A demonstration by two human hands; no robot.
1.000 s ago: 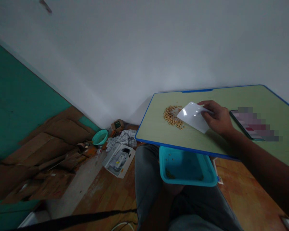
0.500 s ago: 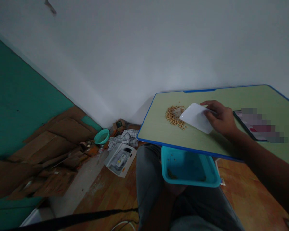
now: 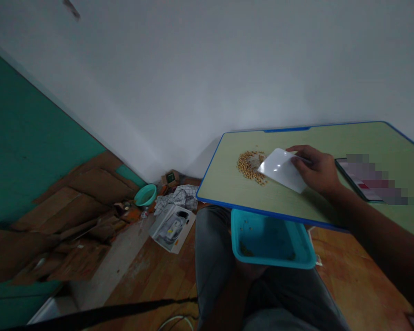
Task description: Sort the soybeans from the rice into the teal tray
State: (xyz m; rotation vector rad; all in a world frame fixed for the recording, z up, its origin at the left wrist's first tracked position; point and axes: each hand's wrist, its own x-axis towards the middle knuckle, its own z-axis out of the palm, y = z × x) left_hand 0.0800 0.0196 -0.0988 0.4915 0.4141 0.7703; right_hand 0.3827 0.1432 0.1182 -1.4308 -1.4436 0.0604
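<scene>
My right hand (image 3: 315, 172) grips a white card (image 3: 283, 169) whose lower edge rests on the green table (image 3: 331, 142) with a blue rim. Just left of the card lies a pile of yellow beans (image 3: 249, 165). Below the table's near edge, a teal tray (image 3: 272, 241) with a few beans in it sits over my lap. My left hand is hidden under that tray; only a small part of it shows beneath.
A phone (image 3: 362, 181) lies on the table right of my hand. On the floor at left are a green basin (image 3: 145, 195), a checked cloth (image 3: 177, 197), an open white box (image 3: 172, 226) and cardboard sheets (image 3: 79, 202). A black cable (image 3: 100, 315) crosses the wooden floor.
The view has shifted slightly. My right hand and the card stay at the bean pile with hardly any movement.
</scene>
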